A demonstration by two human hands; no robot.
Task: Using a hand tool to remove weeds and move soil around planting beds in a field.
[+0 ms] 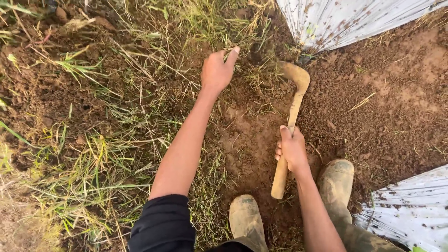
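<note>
My right hand [292,150] grips the wooden handle of a curved sickle-like blade [296,80], whose mud-caked tip rests on the soil by a clump of grass. My left hand [217,71] reaches forward with the arm stretched out, fingers curled into the grass [140,84] at the edge of the bare soil, seemingly grasping some blades. The handle's lower end [280,184] points back toward my boots.
Two muddy boots [246,218] [337,179] stand on brown soil [387,107]. Silver plastic mulch sheets lie at the top right [345,21] and bottom right [410,210]. Patchy grass and weeds cover the left half of the ground.
</note>
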